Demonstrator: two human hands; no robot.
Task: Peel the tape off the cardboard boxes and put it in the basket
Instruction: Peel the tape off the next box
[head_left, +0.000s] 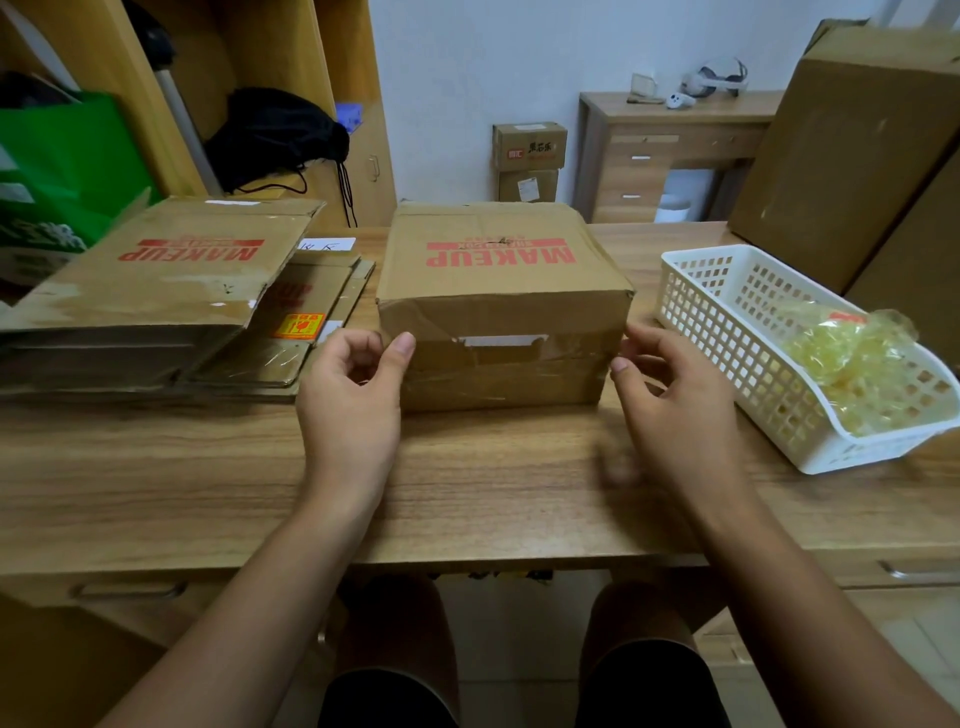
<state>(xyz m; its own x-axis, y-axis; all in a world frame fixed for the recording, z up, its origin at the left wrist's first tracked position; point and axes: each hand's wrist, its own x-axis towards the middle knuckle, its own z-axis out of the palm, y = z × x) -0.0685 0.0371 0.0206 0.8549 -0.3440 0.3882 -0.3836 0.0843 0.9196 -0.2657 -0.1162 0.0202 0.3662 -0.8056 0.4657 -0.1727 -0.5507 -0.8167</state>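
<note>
I hold left hand (353, 400) and right hand (672, 405) flanking the box (498, 280), fingers (649, 338) loosely curled, gripping nothing, placed to find the tape (519, 387) edge.

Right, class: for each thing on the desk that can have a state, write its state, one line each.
Middle box: closed, tape still across its front.
Left boxes: collapsed, stacked.
Basket: holds crumpled tape.
Left hand: loosely curled at the box's left corner, holding nothing.
Right hand: loosely curled at its right corner, holding nothing.
</note>
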